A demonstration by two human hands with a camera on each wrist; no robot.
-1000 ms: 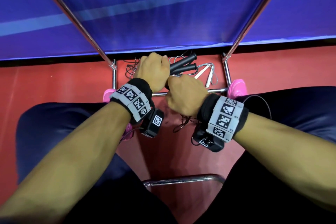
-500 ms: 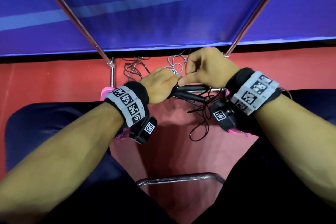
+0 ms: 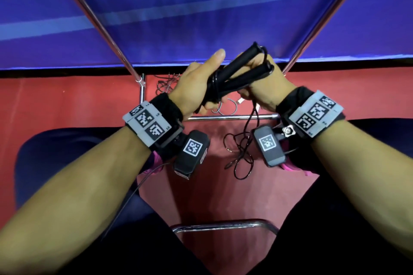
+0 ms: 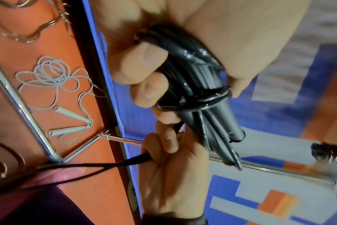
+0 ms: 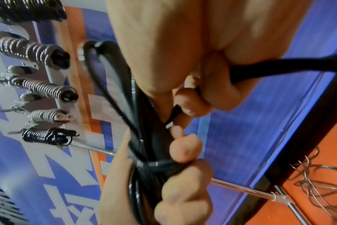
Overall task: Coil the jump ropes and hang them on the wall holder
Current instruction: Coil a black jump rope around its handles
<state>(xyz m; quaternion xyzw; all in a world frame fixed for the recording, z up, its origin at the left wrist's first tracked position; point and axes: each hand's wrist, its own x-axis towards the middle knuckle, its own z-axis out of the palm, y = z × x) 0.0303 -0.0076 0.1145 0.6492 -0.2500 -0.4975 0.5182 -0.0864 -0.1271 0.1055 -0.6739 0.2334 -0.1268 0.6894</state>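
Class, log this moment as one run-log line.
left hand: grips black handles | right hand: pinches cord | grey rope: loose on floor | stage: coiling

Hemmed between slanting chrome bars (image 3: 107,38), blocked below by a crossbar (image 3: 223,117), with loose ropes (image 4: 71,114) littering the floor's (image 3: 67,100) far edge.

Red floor (image 3: 67,107), loose grey jump rope (image 4: 71,114), dark rope tangle (image 3: 166,86) nr it

Just above the chrome rail (image 3: 232,117), the left hand (image 3: 194,88) grips the black jump rope (image 3: 225,73) by its paired handles (image 3: 245,80). The right hand (image 3: 267,87), touching them, holds the cord (image 3: 242,154), whose loose loops dangle below the rail.
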